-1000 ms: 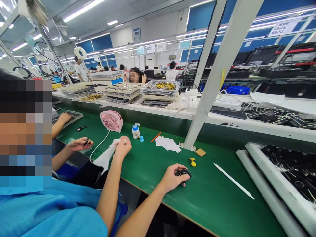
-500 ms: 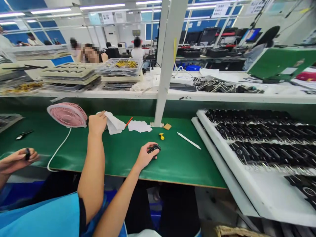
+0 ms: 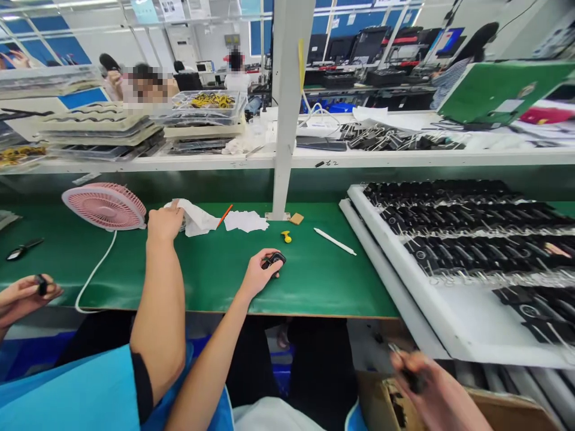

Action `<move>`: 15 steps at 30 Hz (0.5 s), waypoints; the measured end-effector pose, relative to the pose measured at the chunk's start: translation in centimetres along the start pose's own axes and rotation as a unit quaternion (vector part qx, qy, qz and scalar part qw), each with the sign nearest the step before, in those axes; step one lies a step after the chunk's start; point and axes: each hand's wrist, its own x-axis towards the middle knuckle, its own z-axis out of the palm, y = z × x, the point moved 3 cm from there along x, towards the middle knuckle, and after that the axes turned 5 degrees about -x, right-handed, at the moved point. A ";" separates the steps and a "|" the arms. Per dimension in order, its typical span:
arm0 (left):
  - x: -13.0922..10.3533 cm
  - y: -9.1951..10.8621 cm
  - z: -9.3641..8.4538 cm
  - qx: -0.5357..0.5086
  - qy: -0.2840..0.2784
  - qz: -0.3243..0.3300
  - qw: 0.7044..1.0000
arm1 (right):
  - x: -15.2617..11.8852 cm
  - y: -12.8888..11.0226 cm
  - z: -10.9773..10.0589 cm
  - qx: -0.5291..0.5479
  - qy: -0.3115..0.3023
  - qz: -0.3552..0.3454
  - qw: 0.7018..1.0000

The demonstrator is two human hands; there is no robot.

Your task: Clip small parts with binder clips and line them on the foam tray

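Over the green mat, my left hand (image 3: 258,275) is closed round a small black device (image 3: 275,261) with a rounded face. My right hand (image 3: 415,368) is at the lower right, below the table edge and above a cardboard box (image 3: 375,395). Its fingers are closed on a dark thing, too blurred to identify. Near my left hand lie a yellow piece (image 3: 286,237), a tan square block (image 3: 296,219) and a white pen (image 3: 335,242).
Beside me at left, another person's hand (image 3: 166,222) touches a white cloth (image 3: 197,218); their other hand (image 3: 31,294) holds a black piece. A pink fan (image 3: 105,206) stands behind. At right, a white tray (image 3: 476,305) holds rows of black parts.
My right hand has come into view at the lower right with something dark in it. My left hand keeps its hold on the black device. The whole view has shifted slightly.
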 end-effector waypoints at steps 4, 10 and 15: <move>0.0 0.3 0.0 -0.018 0.000 0.008 1.000 | 4.3 -6.1 10.4 0.082 -0.101 -0.024 0.991; 0.1 0.8 0.1 -0.053 0.003 0.008 0.999 | 11.2 -9.8 19.9 0.182 -0.102 -0.086 0.974; 0.2 0.7 0.2 -0.060 -0.002 0.005 0.998 | 14.0 -9.3 23.0 0.282 -0.127 -0.018 0.951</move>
